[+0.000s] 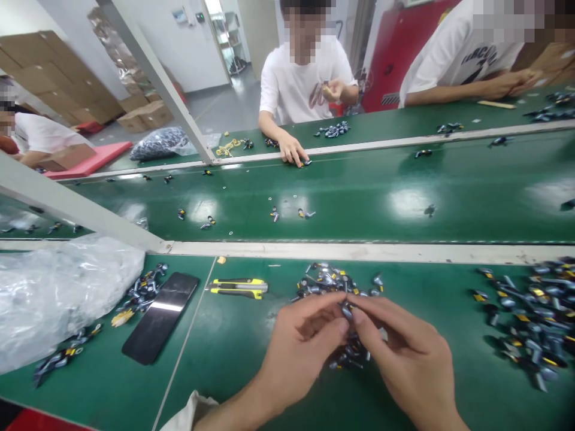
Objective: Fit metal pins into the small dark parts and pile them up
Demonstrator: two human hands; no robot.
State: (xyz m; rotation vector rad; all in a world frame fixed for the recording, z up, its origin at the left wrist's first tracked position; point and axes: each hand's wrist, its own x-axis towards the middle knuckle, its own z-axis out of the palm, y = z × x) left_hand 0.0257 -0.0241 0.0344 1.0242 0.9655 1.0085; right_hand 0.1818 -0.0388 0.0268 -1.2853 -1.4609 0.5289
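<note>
Close in front of me, my left hand (309, 341) and my right hand (399, 347) meet at the fingertips. Both pinch one small glossy dark earbud-like piece (346, 309) between thumbs and forefingers. Fingers cover most of it, so its details are hidden. Behind and beneath the hands lies a pile of similar dark earbud pieces (326, 276), several with yellow marks. A yellow and black utility knife (238, 288) rests flat to the left of the pile.
A black phone (160, 318) lies left, beside a clear plastic bag (58, 293) and more pieces. A larger pile (534, 317) spreads at right. Beyond the pale rail (359, 251), a green conveyor belt (359, 203) carries scattered pieces. Across it, a co-worker's hand (291, 148) touches one.
</note>
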